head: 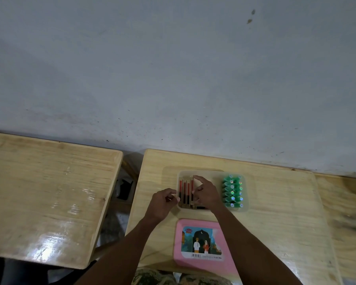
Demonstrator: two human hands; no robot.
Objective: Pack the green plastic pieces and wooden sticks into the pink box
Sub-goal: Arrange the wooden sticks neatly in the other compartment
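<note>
A pale open box [215, 174] sits mid-table. Several wooden sticks [185, 192] with red and black faces lie side by side in its left part. Several green plastic pieces [232, 191] are packed in two columns in its right part. My left hand [162, 202] is at the box's left wall, its curled fingers and thumb pinching the rim. My right hand [207, 194] lies over the middle of the box, with index finger and thumb on the rightmost visible stick; it hides what lies under it. The pink lid [178, 243], with a picture label, lies flat nearer to me.
The box and lid rest on a light wooden table [275, 212] set against a grey wall [173, 79]. A second wooden table [45, 192] stands to the left across a narrow gap. Patterned cloth [152, 278] shows at the bottom edge.
</note>
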